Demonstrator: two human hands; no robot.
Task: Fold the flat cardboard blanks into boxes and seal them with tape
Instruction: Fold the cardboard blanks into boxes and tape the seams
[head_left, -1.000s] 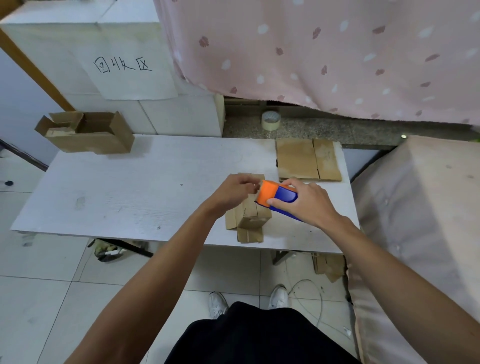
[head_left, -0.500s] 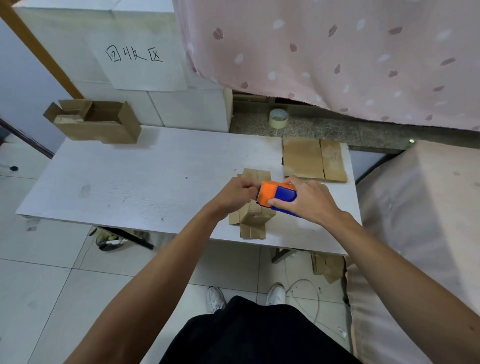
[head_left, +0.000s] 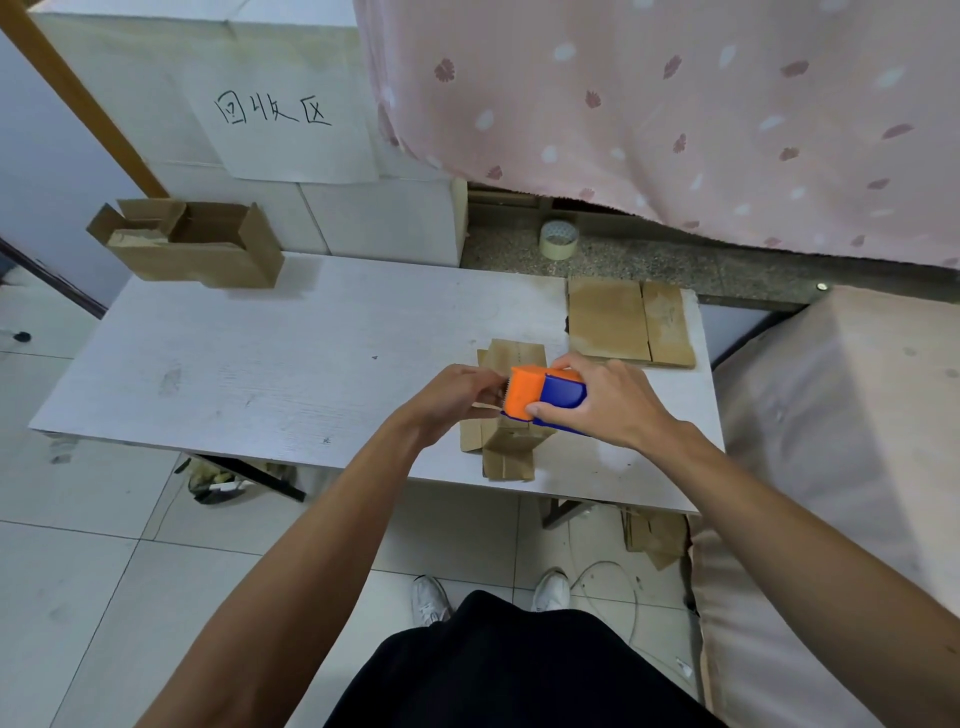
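white counter (head_left: 260, 364) below: your right grip (head_left: 608, 405) wraps the tape dispenser (head_left: 545, 392); left grip (head_left: 457, 395) curls at its teeth, pinch unclear. half-folded box (head_left: 511, 441) sits just beneath both. sealing step, likely: next pull tape across the flaps.

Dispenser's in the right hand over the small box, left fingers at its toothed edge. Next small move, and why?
Probably draw the tape end out with the left hand and stick it on the cardboard box. The right hand grips the tape dispenser above that box, left fingers sit at its toothed front, and no tape shows on the flaps.
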